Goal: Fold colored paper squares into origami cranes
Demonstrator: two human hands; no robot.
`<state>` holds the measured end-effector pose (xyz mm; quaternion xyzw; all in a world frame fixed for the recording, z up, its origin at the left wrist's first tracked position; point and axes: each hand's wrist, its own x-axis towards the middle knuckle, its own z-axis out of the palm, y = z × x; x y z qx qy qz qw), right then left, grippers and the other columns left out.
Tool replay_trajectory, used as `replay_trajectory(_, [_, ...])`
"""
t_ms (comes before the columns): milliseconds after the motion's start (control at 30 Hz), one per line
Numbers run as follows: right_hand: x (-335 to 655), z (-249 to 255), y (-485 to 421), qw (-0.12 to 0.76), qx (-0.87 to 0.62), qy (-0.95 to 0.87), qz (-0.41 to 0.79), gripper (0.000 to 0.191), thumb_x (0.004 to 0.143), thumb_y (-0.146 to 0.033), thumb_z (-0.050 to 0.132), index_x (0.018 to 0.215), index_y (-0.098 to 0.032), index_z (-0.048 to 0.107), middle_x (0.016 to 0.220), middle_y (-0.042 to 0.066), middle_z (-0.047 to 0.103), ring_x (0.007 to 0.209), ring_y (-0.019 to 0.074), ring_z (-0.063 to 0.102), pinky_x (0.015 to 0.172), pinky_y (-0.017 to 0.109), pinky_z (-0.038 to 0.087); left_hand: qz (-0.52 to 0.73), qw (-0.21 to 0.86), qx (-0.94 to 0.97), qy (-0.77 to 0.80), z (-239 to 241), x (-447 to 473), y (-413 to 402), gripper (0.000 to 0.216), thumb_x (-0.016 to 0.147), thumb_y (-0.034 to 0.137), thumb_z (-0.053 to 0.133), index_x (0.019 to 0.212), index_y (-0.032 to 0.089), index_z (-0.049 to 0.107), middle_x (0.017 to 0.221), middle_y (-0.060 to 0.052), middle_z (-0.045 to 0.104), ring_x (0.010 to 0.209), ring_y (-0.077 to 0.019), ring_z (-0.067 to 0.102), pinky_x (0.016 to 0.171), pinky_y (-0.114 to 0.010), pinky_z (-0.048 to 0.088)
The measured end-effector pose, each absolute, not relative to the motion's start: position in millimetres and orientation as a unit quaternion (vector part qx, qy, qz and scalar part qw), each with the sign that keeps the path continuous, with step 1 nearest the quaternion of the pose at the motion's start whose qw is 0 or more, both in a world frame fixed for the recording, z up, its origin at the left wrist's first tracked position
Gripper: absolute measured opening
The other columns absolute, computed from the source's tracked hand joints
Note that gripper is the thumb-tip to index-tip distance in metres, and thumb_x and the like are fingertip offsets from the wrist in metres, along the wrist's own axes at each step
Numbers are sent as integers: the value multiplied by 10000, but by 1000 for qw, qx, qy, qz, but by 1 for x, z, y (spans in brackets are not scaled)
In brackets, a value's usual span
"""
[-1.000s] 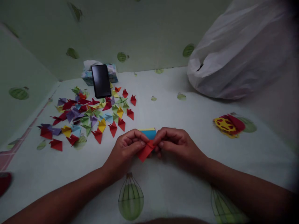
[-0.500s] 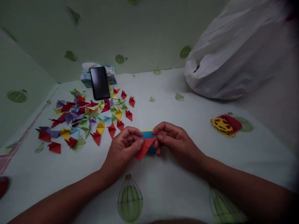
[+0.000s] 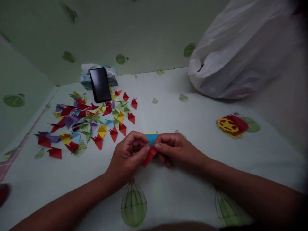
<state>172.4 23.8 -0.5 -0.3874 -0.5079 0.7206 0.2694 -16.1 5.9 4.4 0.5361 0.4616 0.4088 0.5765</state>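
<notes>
With my left hand (image 3: 128,155) and right hand (image 3: 178,150) both pinching the red paper (image 3: 149,156) near centre, right of the scattered folded papers (image 3: 98,141) (some blue paper (image 3: 151,139) shows just beyond), I seem to be shaping a fold, and the next move probably calls for even pressure.

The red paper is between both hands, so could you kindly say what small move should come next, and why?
Perhaps press the red paper firmly near its top: the left hand and the right hand both have thumbs there, while its lower corner sticks out uncovered below them.
</notes>
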Motion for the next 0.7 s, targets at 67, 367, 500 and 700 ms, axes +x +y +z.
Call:
replay_trajectory(67, [173, 3, 23, 265, -398, -523, 705, 375, 851, -487, 647, 691, -163, 546, 513, -44, 557, 389, 53, 479, 391, 164, 365, 409, 570, 547, 457, 4, -17, 5, 160, 820, 255, 702, 857, 186, 562, 702, 25, 608, 606, -92, 567, 536, -186, 472])
replay_trajectory(367, [176, 2, 25, 302, -399, -677, 540, 254, 919, -283, 559, 698, -159, 578, 523, -39, 562, 421, 64, 479, 452, 190, 373, 328, 617, 520, 490, 8, -20, 12, 213, 819, 362, 705, 835, 161, 639, 655, 15, 634, 585, -85, 534, 542, -187, 408])
replay_trajectory(500, [176, 1, 22, 312, -398, -696, 510, 240, 919, -233, 549, 693, -160, 580, 520, -37, 562, 446, 70, 474, 475, 198, 364, 317, 594, 542, 504, 11, -20, 11, 291, 822, 390, 693, 679, 147, 620, 587, 15, 596, 558, -81, 479, 534, -198, 369])
replay_trajectory(700, [177, 6, 23, 309, -394, -662, 557, 245, 907, -282, 567, 689, -170, 556, 516, -40, 548, 438, 73, 464, 452, 196, 361, 342, 610, 534, 475, 7, -23, 9, 262, 857, 368, 669, 713, 151, 646, 622, 20, 596, 572, -77, 482, 551, -195, 385])
